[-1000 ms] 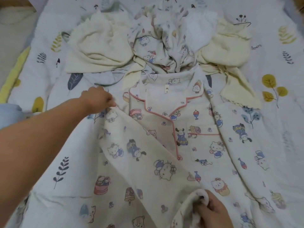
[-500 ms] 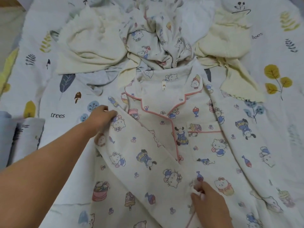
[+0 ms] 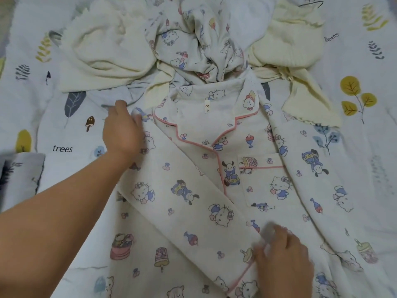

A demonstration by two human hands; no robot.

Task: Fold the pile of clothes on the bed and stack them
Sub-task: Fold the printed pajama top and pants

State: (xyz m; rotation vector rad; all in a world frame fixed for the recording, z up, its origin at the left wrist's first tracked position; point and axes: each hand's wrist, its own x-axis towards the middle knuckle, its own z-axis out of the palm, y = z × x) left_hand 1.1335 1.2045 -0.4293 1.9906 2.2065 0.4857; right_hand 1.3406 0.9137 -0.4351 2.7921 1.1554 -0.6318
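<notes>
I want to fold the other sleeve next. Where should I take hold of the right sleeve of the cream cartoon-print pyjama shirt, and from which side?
Probably grip the right sleeve of the cream cartoon-print pyjama shirt along its outer edge, coming from the right. It lies flat, spread away from the body, so that edge is free to lift and swing inward.

A bedroom in a home: a bed [image 3: 64, 134] spread with a leaf-and-mushroom-printed sheet bearing the word "trees", a cartoon-print pajama top [image 3: 247, 179] at its centre and rumpled cream clothes [image 3: 111, 50] heaped just beyond the top's collar.
</notes>
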